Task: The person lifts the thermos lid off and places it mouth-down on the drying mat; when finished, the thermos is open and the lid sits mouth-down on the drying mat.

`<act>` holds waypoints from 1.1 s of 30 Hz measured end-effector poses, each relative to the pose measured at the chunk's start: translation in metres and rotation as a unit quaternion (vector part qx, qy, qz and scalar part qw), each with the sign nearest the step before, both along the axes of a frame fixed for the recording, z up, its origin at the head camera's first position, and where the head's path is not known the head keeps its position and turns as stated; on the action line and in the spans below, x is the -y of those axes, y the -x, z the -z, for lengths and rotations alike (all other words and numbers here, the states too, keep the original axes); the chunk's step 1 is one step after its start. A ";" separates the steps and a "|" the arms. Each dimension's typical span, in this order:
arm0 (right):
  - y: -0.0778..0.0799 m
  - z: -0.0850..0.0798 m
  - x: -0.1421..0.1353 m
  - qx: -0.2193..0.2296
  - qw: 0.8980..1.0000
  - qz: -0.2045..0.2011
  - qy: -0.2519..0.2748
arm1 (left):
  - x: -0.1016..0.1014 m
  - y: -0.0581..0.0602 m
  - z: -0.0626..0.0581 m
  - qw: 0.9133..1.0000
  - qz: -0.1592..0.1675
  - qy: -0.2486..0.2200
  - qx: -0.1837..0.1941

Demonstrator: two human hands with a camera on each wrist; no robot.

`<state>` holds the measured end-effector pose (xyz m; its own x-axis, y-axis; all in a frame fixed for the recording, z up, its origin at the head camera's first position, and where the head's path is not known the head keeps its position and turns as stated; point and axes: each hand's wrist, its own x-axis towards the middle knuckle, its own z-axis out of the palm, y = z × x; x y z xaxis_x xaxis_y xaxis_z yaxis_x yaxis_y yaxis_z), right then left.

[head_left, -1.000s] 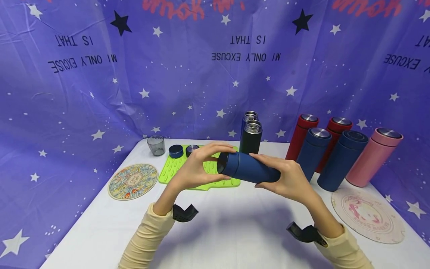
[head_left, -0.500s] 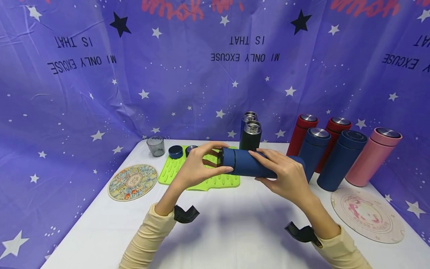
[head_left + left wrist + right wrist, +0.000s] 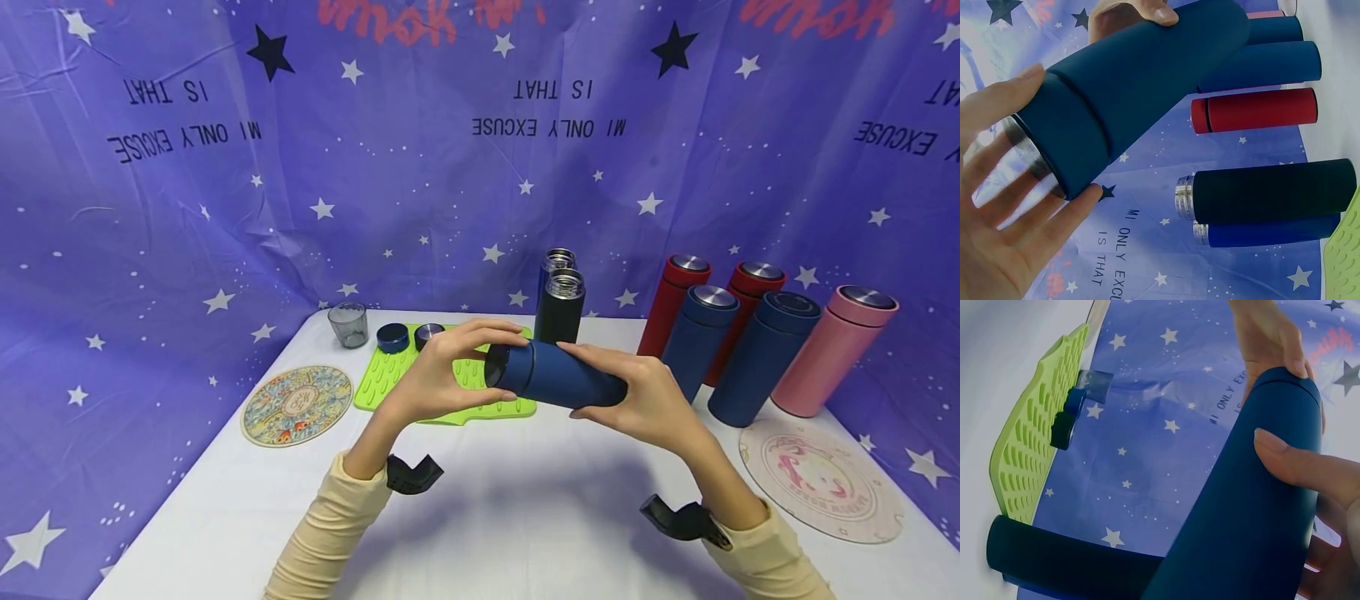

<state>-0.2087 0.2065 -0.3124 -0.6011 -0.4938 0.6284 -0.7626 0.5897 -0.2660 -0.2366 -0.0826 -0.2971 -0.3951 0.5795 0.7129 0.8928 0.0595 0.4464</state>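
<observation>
Above the table, both hands hold a dark blue thermos bottle (image 3: 572, 375) on its side, its capped end toward the left. My left hand (image 3: 433, 379) grips the cap (image 3: 1063, 134) between thumb and fingers. That cap sits on the body with a thin dark seam between them, and its end is silver in the left wrist view. Around the body, nearer the base, my right hand (image 3: 648, 400) holds with the thumb on one side and fingers on the other. Part of the base is hidden by the right hand in the head view.
Behind the hands stand an uncapped black bottle (image 3: 562, 312) and an uncapped blue one (image 3: 557, 260). A green mat (image 3: 382, 379) bears two loose caps (image 3: 392, 337). Several capped bottles (image 3: 765, 358) stand at right. Also there: a glass (image 3: 348, 325) and two round mats (image 3: 296, 406).
Half a second ago the bottle lay nearly level with more of its body showing; now its base end tips down and toward the viewer, as one second ago. The right hand turned with it.
</observation>
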 end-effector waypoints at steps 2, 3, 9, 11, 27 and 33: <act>-0.001 0.000 0.002 -0.019 1.000 0.011 -0.004 | -0.001 -0.001 0.000 1.000 -0.009 -0.011 0.021; -0.002 0.000 0.003 -0.032 0.999 0.018 -0.007 | -0.001 -0.001 0.000 0.999 -0.017 -0.016 0.033; -0.006 -0.001 0.007 -0.091 0.994 0.052 -0.025 | -0.002 -0.001 0.004 0.993 -0.068 -0.026 0.092; -0.006 -0.002 0.007 -0.095 0.994 0.056 -0.027 | -0.002 0.000 0.004 0.994 -0.070 -0.018 0.086; -0.006 -0.003 0.005 -0.068 0.997 0.044 -0.016 | -0.002 -0.027 -0.025 0.999 -0.027 -0.013 0.042; -0.006 -0.003 0.004 -0.087 0.994 0.053 -0.027 | -0.003 -0.028 -0.023 0.995 -0.058 -0.002 0.077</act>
<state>-0.2030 0.2025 -0.3096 -0.5364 -0.4695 0.7013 -0.7272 0.6788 -0.1018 -0.2082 -0.0793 -0.2739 -0.5637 0.5202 0.6416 0.8013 0.1559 0.5776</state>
